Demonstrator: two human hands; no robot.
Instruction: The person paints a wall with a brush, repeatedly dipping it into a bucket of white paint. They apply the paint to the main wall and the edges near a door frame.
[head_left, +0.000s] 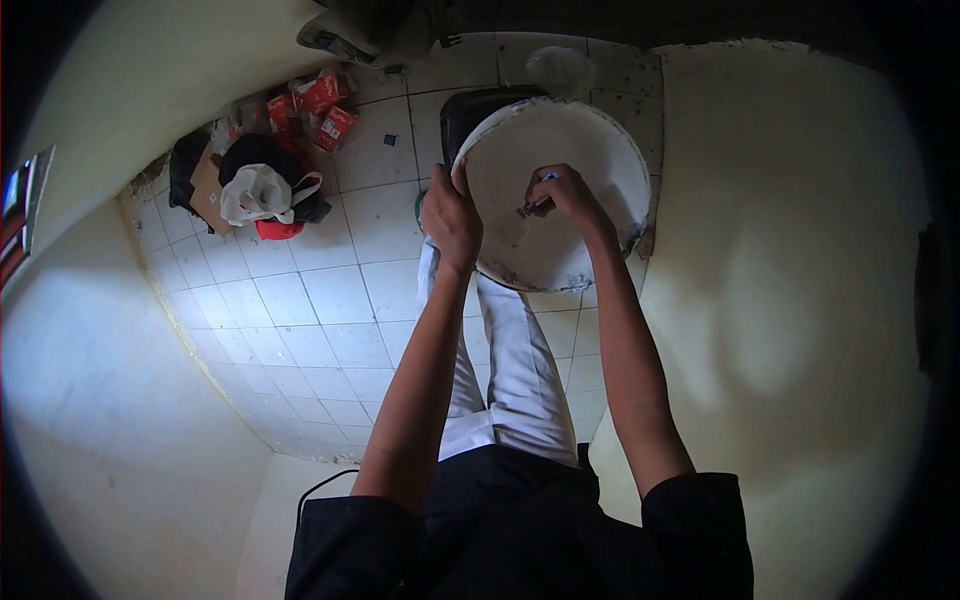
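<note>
A large whitish bucket, its rim stained and worn, is tipped so that its inside faces me. My left hand is closed on the left side of the rim. My right hand reaches into the opening, fingers wrapped round a small tool with a shiny metal part and a bit of blue. Its exact kind I cannot make out. Pale, smeared residue coats the bucket's inner wall.
Behind the bucket is a dark object. On the tiled floor at left lie red boxes, a white plastic bag and dark bundles. A pale wall rises close on the right.
</note>
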